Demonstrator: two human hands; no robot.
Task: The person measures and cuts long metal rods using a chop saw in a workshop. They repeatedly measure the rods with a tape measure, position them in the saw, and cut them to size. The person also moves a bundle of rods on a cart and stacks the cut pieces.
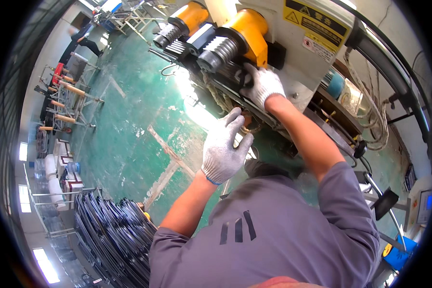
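My right hand [264,87], in a white knit glove with grey finger coating, reaches in at the machine [293,53] just below an orange bracket [254,33]. Its fingers curl around a dark part there; what they hold is hidden. My left hand [224,148], gloved alike, hangs in the air beside the machine with fingers spread and nothing in it. Left of my right hand, a dark ridged cylinder [219,52] sticks out of the orange housing. A second ridged cylinder [168,34] stands farther left.
Hoses [218,93] run under the machine's edge. A large coil of black tubing [113,235] lies at lower left. Roller stands [69,96] line the left side on the green floor [125,139]. A person [84,39] is far off at upper left. A control box [420,206] stands at right.
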